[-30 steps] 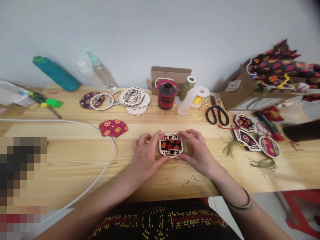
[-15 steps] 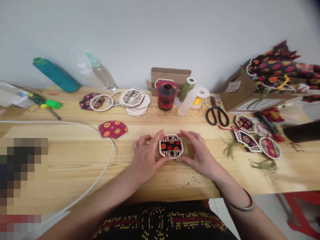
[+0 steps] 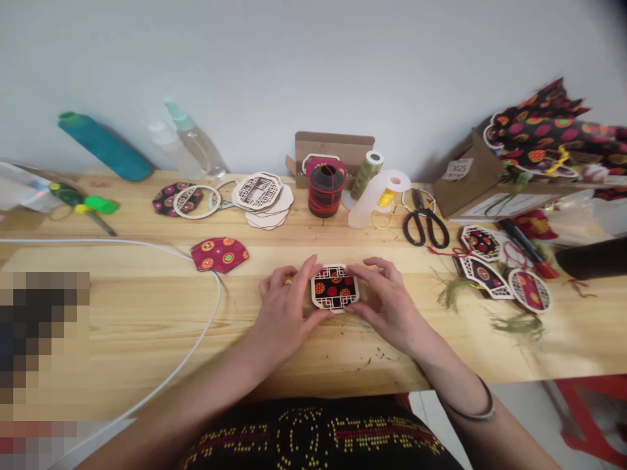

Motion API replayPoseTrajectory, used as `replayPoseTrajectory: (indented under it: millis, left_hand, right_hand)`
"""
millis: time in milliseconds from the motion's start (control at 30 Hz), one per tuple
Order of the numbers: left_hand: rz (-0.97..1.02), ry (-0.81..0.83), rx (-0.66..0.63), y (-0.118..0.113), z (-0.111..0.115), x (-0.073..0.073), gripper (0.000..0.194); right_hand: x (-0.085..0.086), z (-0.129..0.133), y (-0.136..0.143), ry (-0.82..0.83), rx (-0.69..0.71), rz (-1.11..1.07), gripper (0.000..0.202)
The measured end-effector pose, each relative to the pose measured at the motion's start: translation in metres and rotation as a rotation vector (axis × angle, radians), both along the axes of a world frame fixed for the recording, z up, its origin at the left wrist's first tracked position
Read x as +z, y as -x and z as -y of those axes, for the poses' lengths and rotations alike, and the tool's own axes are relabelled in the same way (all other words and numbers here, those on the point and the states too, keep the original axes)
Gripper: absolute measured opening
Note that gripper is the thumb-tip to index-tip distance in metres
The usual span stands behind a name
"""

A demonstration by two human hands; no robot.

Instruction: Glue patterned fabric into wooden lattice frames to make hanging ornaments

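Note:
A small wooden lattice frame backed with dark floral fabric [image 3: 335, 288] lies near the front of the table between my hands. My left hand [image 3: 289, 303] grips its left side, thumb at the lower corner and fingers at the upper one. On the other side my right hand [image 3: 389, 300] holds the right corners with thumb and fingertips. A maroon fabric-covered piece with orange flowers [image 3: 220, 254] rests to the left, touching the white cable. Several finished-looking framed pieces, such as an oval one [image 3: 530, 290], lie to the right with green tassels.
Behind stand a spool of red and black cord [image 3: 325, 190], thread cones [image 3: 367, 175] and black-handled scissors [image 3: 425, 222]. Pale wooden cutouts [image 3: 259, 196] are stacked left of them. A white cable [image 3: 206, 326] curves across the left side. A cardboard box of fabric [image 3: 470, 176] stands at back right.
My right fingers have shifted slightly inward along the frame's upper right corner. The frame and my left hand stay nearly in place; the view has moved a little.

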State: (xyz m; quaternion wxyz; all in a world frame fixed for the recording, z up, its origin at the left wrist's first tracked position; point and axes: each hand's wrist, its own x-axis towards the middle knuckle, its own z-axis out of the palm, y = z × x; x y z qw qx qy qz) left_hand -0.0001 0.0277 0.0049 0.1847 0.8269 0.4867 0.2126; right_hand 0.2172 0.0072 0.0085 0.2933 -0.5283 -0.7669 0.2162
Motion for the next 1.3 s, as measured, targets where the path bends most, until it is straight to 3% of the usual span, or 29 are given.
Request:
replayPoseTrajectory:
  millis: [267, 500, 933, 1100, 1200, 1300]
  left_hand:
    - [0.038, -0.004, -0.007, 0.001, -0.001, -0.001, 0.085]
    - [0.183, -0.101, 0.063, 0.002, 0.002, 0.003, 0.056]
    - [0.092, -0.135, 0.086, 0.001, 0.003, -0.003, 0.057]
    - [0.142, -0.191, 0.064, 0.002, 0.002, 0.000, 0.054]
    - [0.265, -0.242, 0.017, 0.003, 0.001, 0.008, 0.041]
    - [0.430, -0.213, -0.030, 0.003, 0.002, 0.018, 0.032]
  right_hand:
    - [-0.001, -0.001, 0.000, -0.007, 0.016, 0.026, 0.053]
    - [-0.001, 0.001, 0.001, -0.016, 0.014, 0.026, 0.052]
    - [0.001, -0.002, 0.000, 0.007, -0.008, -0.084, 0.052]
    - [0.010, -0.001, -0.001, -0.204, 0.008, -0.063, 0.038]
    - [0.018, 0.006, 0.004, -0.356, 0.116, 0.064, 0.037]
    - [0.025, 0.014, 0.012, -0.391, 0.248, 0.135, 0.035]
